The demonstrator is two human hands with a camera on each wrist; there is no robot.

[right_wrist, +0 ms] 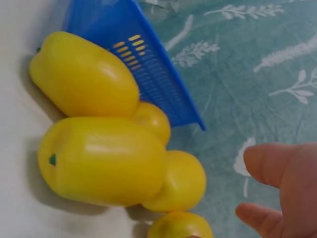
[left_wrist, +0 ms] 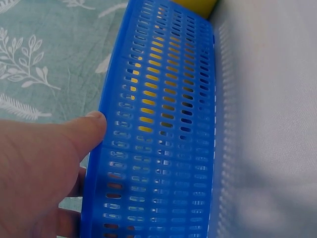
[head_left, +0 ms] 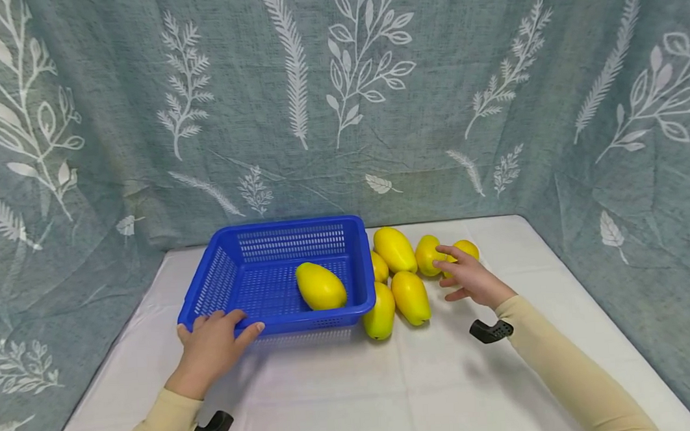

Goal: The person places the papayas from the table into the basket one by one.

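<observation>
A blue plastic basket (head_left: 304, 322) with slotted walls stands left of centre, one yellow mango (head_left: 321, 286) lying inside it. My left hand (head_left: 214, 349) grips its near left rim; in the left wrist view the thumb (left_wrist: 89, 130) lies on the rim and the fingers reach behind it. Several more mangoes (head_left: 410, 297) lie grouped against the basket's right side. My right hand (head_left: 468, 277) hovers by the rightmost mango (head_left: 468, 248), fingers spread and nothing held. That hand partly covers this mango, so contact cannot be told. Two large mangoes (right_wrist: 104, 161) lie side by side in the right wrist view.
A white cloth (head_left: 343, 398) covers the table. Behind it and at both sides hangs a grey-green curtain (head_left: 319, 165) with white leaf prints. Each wrist wears a black device (head_left: 491, 331).
</observation>
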